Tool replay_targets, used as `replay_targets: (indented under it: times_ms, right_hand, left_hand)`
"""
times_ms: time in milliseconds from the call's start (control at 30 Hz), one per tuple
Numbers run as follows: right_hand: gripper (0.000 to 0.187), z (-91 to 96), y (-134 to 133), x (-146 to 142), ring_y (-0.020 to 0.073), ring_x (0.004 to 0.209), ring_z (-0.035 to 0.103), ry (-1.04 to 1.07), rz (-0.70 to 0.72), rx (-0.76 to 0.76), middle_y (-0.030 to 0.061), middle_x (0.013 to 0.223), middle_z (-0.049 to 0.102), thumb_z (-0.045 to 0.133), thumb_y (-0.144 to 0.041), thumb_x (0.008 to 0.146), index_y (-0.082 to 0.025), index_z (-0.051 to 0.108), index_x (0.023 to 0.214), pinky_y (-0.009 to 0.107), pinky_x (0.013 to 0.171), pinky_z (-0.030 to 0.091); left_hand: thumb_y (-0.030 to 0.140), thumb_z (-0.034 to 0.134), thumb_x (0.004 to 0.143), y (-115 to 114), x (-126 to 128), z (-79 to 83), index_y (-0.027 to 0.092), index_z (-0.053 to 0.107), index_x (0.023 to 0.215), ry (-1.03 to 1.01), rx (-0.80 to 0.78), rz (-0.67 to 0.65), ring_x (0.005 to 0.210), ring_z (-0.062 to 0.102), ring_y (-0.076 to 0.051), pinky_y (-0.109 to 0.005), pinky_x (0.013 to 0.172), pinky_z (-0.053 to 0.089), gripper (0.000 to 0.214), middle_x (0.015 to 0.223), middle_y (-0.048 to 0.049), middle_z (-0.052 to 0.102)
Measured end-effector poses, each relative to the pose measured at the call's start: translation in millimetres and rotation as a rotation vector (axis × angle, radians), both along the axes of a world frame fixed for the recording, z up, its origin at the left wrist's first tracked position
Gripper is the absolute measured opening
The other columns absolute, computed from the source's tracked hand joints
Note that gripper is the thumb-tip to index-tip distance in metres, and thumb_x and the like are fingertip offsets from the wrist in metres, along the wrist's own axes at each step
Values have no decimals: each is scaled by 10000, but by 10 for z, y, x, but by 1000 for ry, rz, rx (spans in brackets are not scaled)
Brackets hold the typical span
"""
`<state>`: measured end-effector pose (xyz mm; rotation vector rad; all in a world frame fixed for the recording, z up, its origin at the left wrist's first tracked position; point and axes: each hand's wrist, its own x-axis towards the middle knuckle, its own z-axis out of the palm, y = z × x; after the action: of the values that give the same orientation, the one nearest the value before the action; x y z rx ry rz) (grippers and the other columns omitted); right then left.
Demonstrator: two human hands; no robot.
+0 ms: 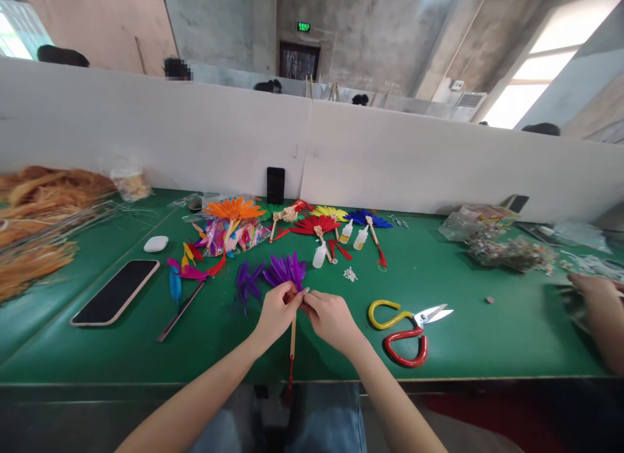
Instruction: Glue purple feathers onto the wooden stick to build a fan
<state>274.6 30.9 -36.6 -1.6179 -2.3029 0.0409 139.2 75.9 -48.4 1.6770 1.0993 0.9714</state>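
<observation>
Your left hand (279, 313) and right hand (331, 318) pinch one purple fan (286, 270). Three bottles (360, 238) stand beyond, one pair of scissors (418, 320) rightward.

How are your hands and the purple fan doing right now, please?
Left hand, right hand: both pinching the purple fan at its feather base. Handle toward the body, red tassel at its end. Scissors off right, clear of both hands.

Craft workshop, green worktable (468, 349), feather fans (287, 270), scissors (418, 320)
</observation>
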Motion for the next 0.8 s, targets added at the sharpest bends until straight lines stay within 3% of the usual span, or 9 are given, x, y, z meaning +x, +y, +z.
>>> replay_targets:
  times_ms: [300,600,800]
  right_hand:
    - [138,-98,-13,-3,141,640,559,107,12,5,30,736,615,433,-147,868,-169,567,849,250,549,301]
    - [161,-168,-36,0,121,600,475,494,71,-97,-5,690,529,401,-140,872,-200,457,733,209,549,321]
    - [224,-255,-73,-36,108,553,400,637,-35,-76,-32,623,435,386,-228,895,-203,407,673,206,531,304]
  left_hand:
    - [383,549,737,10,-6,-10,172,413,572,0,5,-43,495,345,-88,-205,483,279,301,500,62,360]
    - [391,539,753,76,-44,-72,170,393,583,1,-30,-109,500,324,-82,-200,475,258,314,506,65,338]
    - [451,586,720,114,-35,-28,158,439,602,-134,-216,-92,432,293,-58,-194,424,211,348,480,69,357]
